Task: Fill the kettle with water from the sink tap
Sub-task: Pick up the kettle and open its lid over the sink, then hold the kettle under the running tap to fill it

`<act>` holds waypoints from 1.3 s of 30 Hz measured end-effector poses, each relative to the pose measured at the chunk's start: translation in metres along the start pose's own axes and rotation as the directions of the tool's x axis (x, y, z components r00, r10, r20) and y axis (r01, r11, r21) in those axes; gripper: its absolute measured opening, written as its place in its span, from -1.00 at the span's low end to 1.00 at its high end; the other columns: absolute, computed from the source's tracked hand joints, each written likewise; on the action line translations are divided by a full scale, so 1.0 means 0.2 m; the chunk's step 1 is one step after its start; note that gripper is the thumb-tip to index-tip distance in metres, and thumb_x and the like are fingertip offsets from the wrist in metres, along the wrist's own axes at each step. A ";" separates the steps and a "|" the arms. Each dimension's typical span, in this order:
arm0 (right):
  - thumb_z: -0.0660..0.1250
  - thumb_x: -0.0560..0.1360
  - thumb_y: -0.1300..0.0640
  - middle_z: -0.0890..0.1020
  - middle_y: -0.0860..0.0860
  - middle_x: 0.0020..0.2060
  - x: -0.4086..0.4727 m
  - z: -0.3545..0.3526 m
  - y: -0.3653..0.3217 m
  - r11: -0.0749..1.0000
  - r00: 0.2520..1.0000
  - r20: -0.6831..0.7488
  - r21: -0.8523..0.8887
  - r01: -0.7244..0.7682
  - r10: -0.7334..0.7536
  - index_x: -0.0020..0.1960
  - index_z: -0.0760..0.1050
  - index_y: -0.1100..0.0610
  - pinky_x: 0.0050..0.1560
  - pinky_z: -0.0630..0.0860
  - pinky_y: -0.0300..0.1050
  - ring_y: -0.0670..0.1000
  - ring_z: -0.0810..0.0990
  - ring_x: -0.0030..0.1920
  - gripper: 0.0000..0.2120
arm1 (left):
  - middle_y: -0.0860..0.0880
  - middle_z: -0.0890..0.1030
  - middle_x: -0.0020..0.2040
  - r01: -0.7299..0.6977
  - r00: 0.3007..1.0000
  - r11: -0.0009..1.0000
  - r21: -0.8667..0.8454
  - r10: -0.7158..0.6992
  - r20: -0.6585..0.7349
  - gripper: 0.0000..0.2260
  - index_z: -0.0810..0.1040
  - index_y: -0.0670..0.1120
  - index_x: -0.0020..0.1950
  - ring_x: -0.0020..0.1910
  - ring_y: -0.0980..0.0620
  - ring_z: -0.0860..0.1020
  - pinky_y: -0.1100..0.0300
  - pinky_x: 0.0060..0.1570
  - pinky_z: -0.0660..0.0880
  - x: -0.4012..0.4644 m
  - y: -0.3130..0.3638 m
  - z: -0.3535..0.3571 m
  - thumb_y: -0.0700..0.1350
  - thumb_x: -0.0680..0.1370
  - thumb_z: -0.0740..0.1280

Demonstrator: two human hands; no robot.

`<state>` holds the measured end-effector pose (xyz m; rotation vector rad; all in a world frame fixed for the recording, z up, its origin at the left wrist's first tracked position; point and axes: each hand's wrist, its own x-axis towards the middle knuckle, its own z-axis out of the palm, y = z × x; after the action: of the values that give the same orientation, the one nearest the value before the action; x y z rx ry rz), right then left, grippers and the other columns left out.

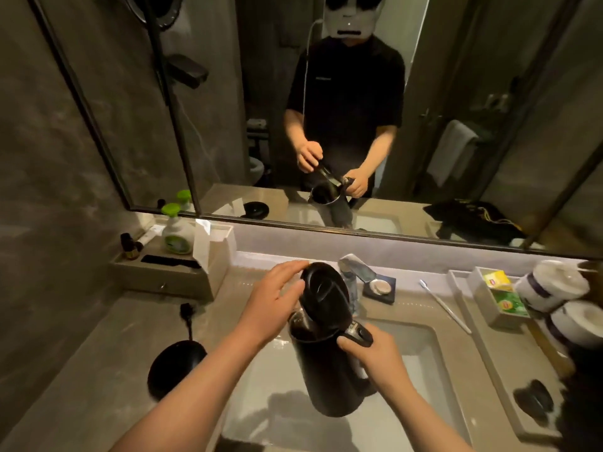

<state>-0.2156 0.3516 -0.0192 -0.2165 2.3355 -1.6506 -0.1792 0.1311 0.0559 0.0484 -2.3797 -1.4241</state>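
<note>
Kettle (329,363) is held in the air over the sink basin (421,357), body tilted a bit, mouth just in front of and below the tap (354,267). Right hand (372,353) has its grip closed round the kettle handle, on the right side of the kettle. Left hand (277,298) is at the lid (324,293), which stands flipped up behind the mouth; fingers spread and loosely curved against the lid's left edge, touching or nearly so, not clamped on anything.

Progress, as a judgement: early-to-mid. Done: kettle lifted off its base (176,367), which sits on the desk (98,370) left of the kettle w/ its cord trailing back; kettle brought over the basin; lid open. Left: get the mouth squarely under the spout, turn the tap on, fill, shut off, close lid.

Hard to tell:
- No clear stream from the tap; lid covers part of the spout, so can't say if water runs.
- Kettle inside is dark w/ some glints; water level unreadable.
- Tap lever partly behind the lid, position unclear.
- Right fingers wrap behind the handle, mostly hidden.
- Mirror behind the tap repeats the scene, small and dim, adds little.
- Basin's near edge and both forearms cut off at frame bottom.
</note>
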 end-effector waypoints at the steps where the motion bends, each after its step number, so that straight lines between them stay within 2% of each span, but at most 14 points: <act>1: 0.53 0.34 0.05 0.70 -0.12 -0.38 -0.02 -0.06 0.05 0.999 0.999 -0.021 0.009 -0.036 0.037 -0.16 0.63 0.04 -0.30 0.45 -0.22 -0.16 0.59 -0.37 -0.87 | 0.13 0.53 0.23 0.021 0.999 1.000 0.006 -0.022 0.025 -0.69 0.52 0.10 0.25 0.23 0.22 0.44 0.14 0.21 0.39 0.02 -0.03 0.04 0.00 0.52 0.22; 3: 0.53 0.34 0.05 0.66 -0.14 -0.45 -0.04 -0.18 0.15 0.995 0.993 -0.060 0.032 -0.098 0.099 -0.20 0.62 0.05 -0.34 0.44 -0.19 -0.18 0.54 -0.45 -0.87 | 0.08 0.55 0.20 0.080 0.991 0.995 0.059 -0.086 0.105 -0.72 0.54 0.08 0.23 0.18 0.14 0.48 0.07 0.19 0.42 0.07 -0.09 0.13 -0.06 0.53 0.24; 7: 0.51 0.38 0.10 0.58 -0.10 -0.53 -0.05 -0.34 0.31 0.980 0.978 -0.097 0.082 -0.179 0.187 -0.27 0.58 0.09 -0.35 0.43 -0.10 -0.08 0.48 -0.47 -0.87 | -0.01 0.57 0.23 0.089 0.954 0.965 0.248 -0.154 0.257 -0.70 0.53 0.02 0.27 0.16 0.05 0.51 0.13 0.17 0.41 0.18 -0.17 0.33 -0.09 0.54 0.24; 11: 0.48 0.41 0.10 0.56 -0.07 -0.51 0.01 -0.39 0.41 0.972 0.971 -0.084 0.090 -0.218 0.225 -0.21 0.57 0.14 -0.32 0.46 -0.10 -0.04 0.49 -0.44 -0.86 | -0.07 0.50 0.32 -0.011 0.919 0.912 0.411 -0.153 0.363 -0.63 0.45 -0.02 0.35 0.26 -0.05 0.45 0.08 0.22 0.35 0.32 -0.20 0.51 -0.08 0.54 0.24; 15: 0.48 0.42 0.07 0.55 -0.08 -0.53 0.11 -0.37 0.48 0.968 0.967 -0.074 0.079 -0.238 0.243 -0.19 0.57 0.18 -0.36 0.46 -0.21 -0.05 0.51 -0.44 -0.82 | -0.03 0.35 0.44 -0.119 0.914 0.832 0.541 -0.121 0.387 -0.54 0.34 0.00 0.43 0.33 -0.08 0.37 -0.01 0.27 0.34 0.46 -0.25 0.66 -0.07 0.52 0.26; 20: 0.48 0.37 0.04 0.60 0.00 -0.42 0.22 -0.33 0.53 0.954 0.963 -0.040 0.149 -0.259 0.268 -0.14 0.58 0.24 -0.29 0.48 -0.11 0.00 0.50 -0.39 -0.74 | -0.01 0.28 0.49 -0.279 0.899 0.687 0.671 -0.058 0.434 -0.53 0.31 0.07 0.43 0.39 -0.10 0.29 -0.05 0.29 0.31 0.59 -0.31 0.79 -0.01 0.52 0.27; 24: 0.48 0.33 -0.02 0.57 -0.02 -0.44 0.26 -0.32 0.56 0.943 0.957 -0.009 0.176 -0.284 0.290 -0.18 0.57 0.16 -0.27 0.48 -0.12 -0.02 0.50 -0.39 -0.75 | 0.00 0.39 0.42 -0.344 0.905 0.619 0.706 0.017 0.426 -0.61 0.40 0.09 0.36 0.33 -0.09 0.33 -0.01 0.19 0.36 0.63 -0.34 0.83 0.03 0.53 0.27; 28: 0.47 0.35 -0.05 0.57 -0.05 -0.45 0.29 -0.31 0.58 0.938 0.954 -0.002 0.184 -0.294 0.300 -0.21 0.58 0.10 -0.25 0.51 -0.13 -0.04 0.52 -0.38 -0.79 | 0.02 0.49 0.33 -0.350 0.921 0.604 0.716 0.083 0.380 -0.67 0.48 0.08 0.26 0.24 -0.06 0.38 0.04 0.07 0.37 0.66 -0.35 0.84 0.07 0.51 0.28; 32: 0.45 0.37 -0.05 0.58 -0.09 -0.46 0.30 -0.32 0.58 0.939 0.956 -0.010 0.191 -0.287 0.294 -0.21 0.58 0.09 -0.26 0.51 -0.17 -0.04 0.54 -0.36 -0.79 | 0.03 0.52 0.27 -0.382 0.911 0.592 0.710 0.115 0.395 -0.71 0.52 0.06 0.19 0.16 -0.08 0.41 0.05 -0.02 0.38 0.69 -0.35 0.83 0.10 0.51 0.28; 35: 0.44 0.37 -0.05 0.58 -0.12 -0.46 0.31 -0.32 0.57 0.938 0.956 -0.009 0.199 -0.285 0.293 -0.18 0.60 0.08 -0.25 0.51 -0.16 -0.04 0.53 -0.35 -0.80 | 0.05 0.56 0.20 -0.400 0.907 0.614 0.680 0.158 0.390 -0.73 0.55 0.04 0.16 0.10 -0.07 0.44 0.06 -0.10 0.38 0.69 -0.35 0.82 0.10 0.53 0.28; 39: 0.45 0.37 -0.05 0.58 -0.12 -0.47 0.33 -0.31 0.56 0.935 0.956 -0.015 0.213 -0.285 0.294 -0.16 0.60 0.11 -0.23 0.51 -0.14 -0.02 0.52 -0.35 -0.78 | 0.07 0.61 -0.08 -0.329 0.934 0.715 0.617 0.149 0.326 -0.84 0.57 0.04 -0.03 -0.08 -0.04 0.52 0.09 -0.26 0.44 0.73 -0.34 0.77 0.09 0.53 0.28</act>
<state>-0.2930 0.4273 -0.1140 0.2027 2.0818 -1.7457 -0.3752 0.1969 -0.0245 -0.2731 -2.8578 -0.4166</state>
